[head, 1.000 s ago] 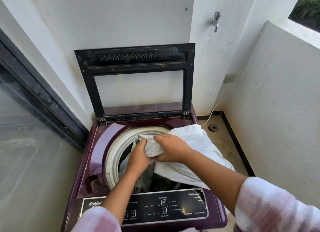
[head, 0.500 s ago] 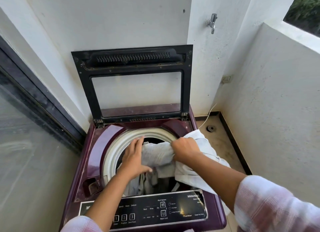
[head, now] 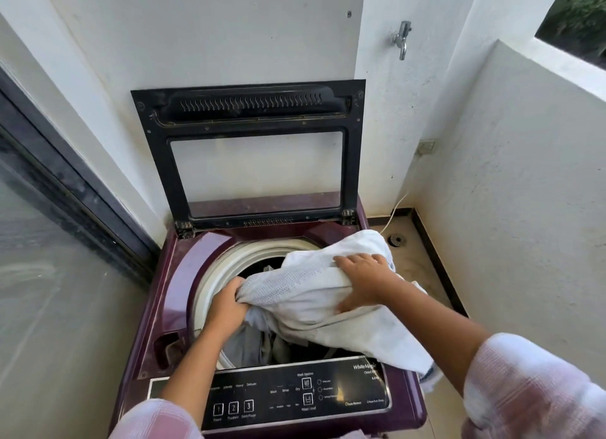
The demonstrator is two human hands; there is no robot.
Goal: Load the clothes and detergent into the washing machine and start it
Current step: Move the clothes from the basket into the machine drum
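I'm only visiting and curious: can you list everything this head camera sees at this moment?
washing machine: one, maroon, bottom centre, in a corner.
lid: one, black frame with a clear pane, standing open at the back.
control panel: one, black, front edge of the machine.
white cloth: one, white, draped over the drum opening and the front right edge.
clothes in the drum: count unclear, grey, under the white cloth.
tap: one, metal, wall at upper right.
socket: one, pale, right wall.
floor drain: one, dark, floor right of the machine.
glass door: one, dark frame, left.
sleeves: two, pink-and-white, bottom corners.
left hand: one, grips the cloth's left end.
right hand: one, holds the cloth's upper right.
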